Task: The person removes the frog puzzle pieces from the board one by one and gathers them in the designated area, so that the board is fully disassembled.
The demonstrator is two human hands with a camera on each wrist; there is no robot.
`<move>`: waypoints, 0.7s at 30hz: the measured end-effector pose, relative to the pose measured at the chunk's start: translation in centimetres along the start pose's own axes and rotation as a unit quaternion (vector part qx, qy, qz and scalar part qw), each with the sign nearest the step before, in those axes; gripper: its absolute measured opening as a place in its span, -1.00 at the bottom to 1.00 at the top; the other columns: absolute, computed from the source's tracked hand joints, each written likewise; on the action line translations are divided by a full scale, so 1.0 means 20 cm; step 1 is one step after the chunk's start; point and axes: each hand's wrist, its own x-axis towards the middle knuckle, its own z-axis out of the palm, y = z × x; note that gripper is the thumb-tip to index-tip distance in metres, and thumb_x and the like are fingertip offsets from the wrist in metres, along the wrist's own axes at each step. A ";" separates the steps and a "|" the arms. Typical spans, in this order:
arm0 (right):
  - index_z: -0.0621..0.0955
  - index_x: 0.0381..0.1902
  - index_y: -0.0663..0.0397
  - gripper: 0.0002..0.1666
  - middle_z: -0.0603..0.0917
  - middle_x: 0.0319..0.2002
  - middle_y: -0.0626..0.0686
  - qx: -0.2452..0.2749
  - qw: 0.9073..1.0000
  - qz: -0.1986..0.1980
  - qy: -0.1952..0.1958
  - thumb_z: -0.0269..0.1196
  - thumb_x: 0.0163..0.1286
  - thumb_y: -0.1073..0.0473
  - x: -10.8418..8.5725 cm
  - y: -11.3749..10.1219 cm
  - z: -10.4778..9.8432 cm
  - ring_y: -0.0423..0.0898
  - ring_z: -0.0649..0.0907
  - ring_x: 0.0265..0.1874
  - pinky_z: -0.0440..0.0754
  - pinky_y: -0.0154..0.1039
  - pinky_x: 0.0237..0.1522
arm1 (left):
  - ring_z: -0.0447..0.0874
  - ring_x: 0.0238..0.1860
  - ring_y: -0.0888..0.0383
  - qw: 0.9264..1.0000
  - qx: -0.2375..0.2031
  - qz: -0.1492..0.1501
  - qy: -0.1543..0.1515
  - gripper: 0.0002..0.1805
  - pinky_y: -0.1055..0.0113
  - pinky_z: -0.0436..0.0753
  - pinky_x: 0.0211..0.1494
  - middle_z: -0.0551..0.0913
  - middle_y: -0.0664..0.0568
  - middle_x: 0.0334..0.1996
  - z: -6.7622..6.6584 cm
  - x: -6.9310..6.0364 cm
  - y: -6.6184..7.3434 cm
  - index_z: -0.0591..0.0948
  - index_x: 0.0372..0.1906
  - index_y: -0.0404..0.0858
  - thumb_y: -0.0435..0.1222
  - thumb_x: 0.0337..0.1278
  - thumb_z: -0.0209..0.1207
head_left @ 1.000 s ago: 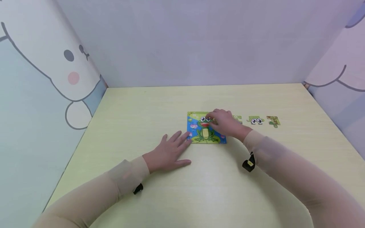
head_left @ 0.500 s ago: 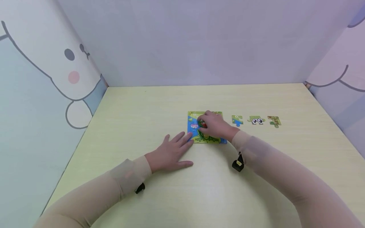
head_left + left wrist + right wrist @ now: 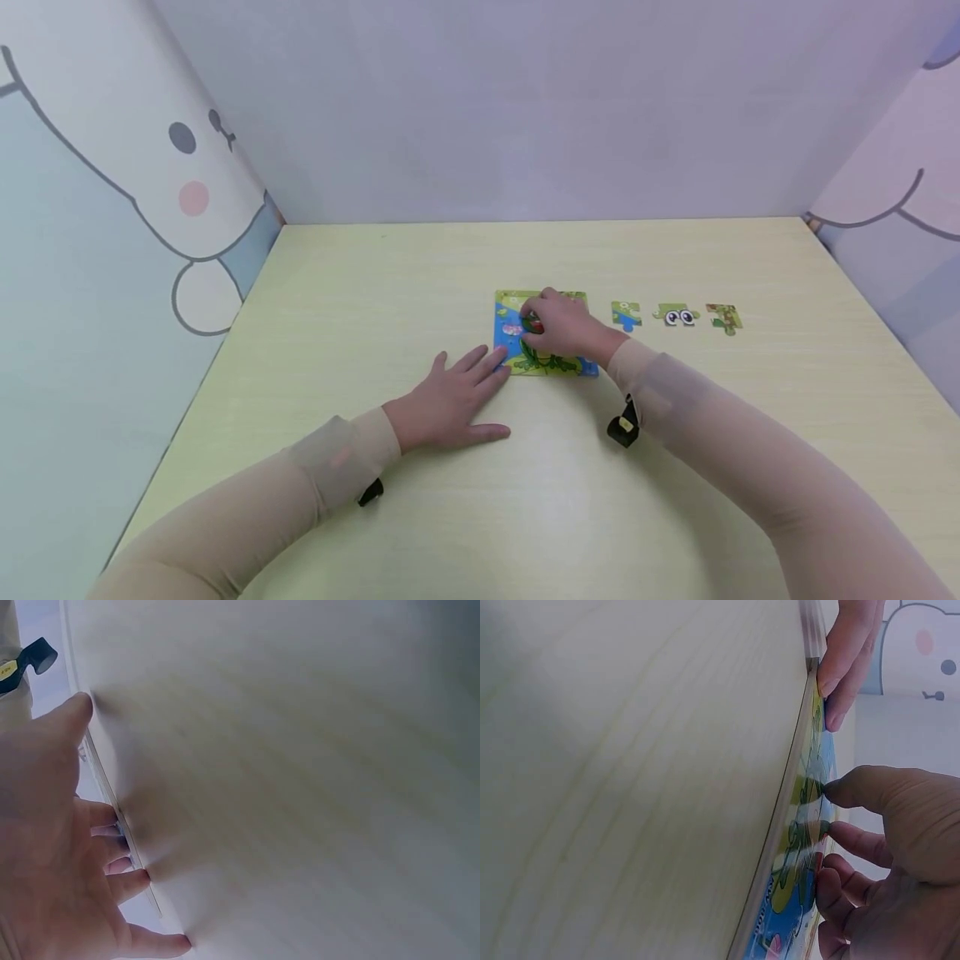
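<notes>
The pale table (image 3: 337, 308) is so big that its near edge gets cut off. On it lies the frog puzzle (image 3: 551, 364), and my fingers hide most of the frog's face. My left hand (image 3: 450, 408) is spread wide, with fingertips on the puzzle's near left corner. My right hand (image 3: 564, 327) is bent, thumb and fingers a little apart, tips touching the puzzle; I can't tell if they pinch anything. Off to the right sit the eyes piece (image 3: 678, 316), the brown-green piece (image 3: 725, 317) and the blue-green piece (image 3: 626, 314).
</notes>
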 end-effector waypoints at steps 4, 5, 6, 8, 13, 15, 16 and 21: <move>0.58 0.33 0.09 -0.45 0.53 0.28 0.24 0.005 1.000 0.002 -0.003 0.30 0.50 -0.04 0.00 0.00 -0.01 0.20 0.56 0.23 0.30 0.38 0.47 | -0.04 0.71 -0.16 1.000 -0.004 0.001 0.004 -0.02 -0.54 0.22 0.44 -0.07 -0.01 0.74 -0.01 0.00 0.01 0.16 0.68 -0.13 0.36 0.42 0.01; 0.58 0.33 0.09 -0.45 0.53 0.28 0.24 0.005 1.000 0.003 -0.003 0.30 0.50 -0.04 0.00 0.00 -0.01 0.20 0.57 0.23 0.30 0.37 0.47 | -0.04 0.72 -0.16 1.000 -0.003 0.001 0.002 -0.02 -0.54 0.22 0.44 -0.08 -0.01 0.74 -0.01 0.00 0.01 0.15 0.69 -0.13 0.37 0.42 0.00; 0.58 0.33 0.09 -0.44 0.53 0.29 0.24 0.004 1.000 0.004 -0.004 0.30 0.50 -0.04 0.00 0.00 -0.01 0.20 0.57 0.23 0.30 0.37 0.47 | -0.05 0.72 -0.16 1.000 -0.002 0.001 0.001 -0.02 -0.54 0.22 0.44 -0.08 -0.01 0.74 -0.02 0.00 0.01 0.15 0.69 -0.13 0.37 0.42 0.00; 0.57 0.33 0.10 -0.44 0.53 0.29 0.23 0.004 1.000 0.007 -0.006 0.30 0.50 -0.04 0.01 0.00 -0.01 0.20 0.56 0.24 0.30 0.37 0.47 | -0.05 0.72 -0.16 1.000 0.001 0.000 0.001 -0.02 -0.54 0.22 0.45 -0.08 -0.01 0.74 -0.02 0.00 0.01 0.15 0.69 -0.13 0.37 0.42 0.00; 0.56 0.33 0.12 -0.42 0.52 0.29 0.22 0.008 1.000 0.015 -0.016 0.30 0.47 -0.03 0.02 0.00 -0.01 0.20 0.55 0.25 0.29 0.38 0.47 | -0.04 0.72 -0.16 1.000 0.003 -0.001 0.004 -0.02 -0.55 0.22 0.44 -0.07 -0.01 0.74 -0.01 0.00 0.01 0.16 0.68 -0.14 0.37 0.42 0.00; 0.55 0.31 0.12 -0.43 0.53 0.27 0.22 0.013 1.000 0.016 -0.017 0.31 0.45 -0.02 0.02 -0.01 -0.01 0.18 0.55 0.23 0.30 0.38 0.46 | -0.04 0.72 -0.16 1.000 0.003 -0.002 0.003 -0.02 -0.56 0.21 0.44 -0.07 -0.01 0.74 -0.01 0.00 0.01 0.16 0.68 -0.13 0.37 0.42 0.00; 0.54 0.29 0.11 -0.44 0.54 0.25 0.21 0.016 1.000 0.016 -0.017 0.32 0.45 -0.01 0.02 -0.01 -0.01 0.17 0.55 0.22 0.30 0.38 0.45 | -0.04 0.72 -0.16 1.000 0.002 -0.002 0.002 -0.02 -0.56 0.21 0.44 -0.07 -0.01 0.74 -0.01 0.00 0.01 0.16 0.68 -0.13 0.37 0.42 0.00; 0.48 0.22 0.07 -0.51 0.58 0.14 0.17 0.032 0.999 0.010 -0.005 0.34 0.45 0.02 0.01 0.00 -0.01 0.13 0.56 0.14 0.30 0.38 0.42 | -0.05 0.72 -0.17 1.000 -0.003 -0.002 0.001 -0.02 -0.56 0.20 0.44 -0.07 0.00 0.74 -0.01 0.00 0.01 0.16 0.68 -0.13 0.37 0.42 0.01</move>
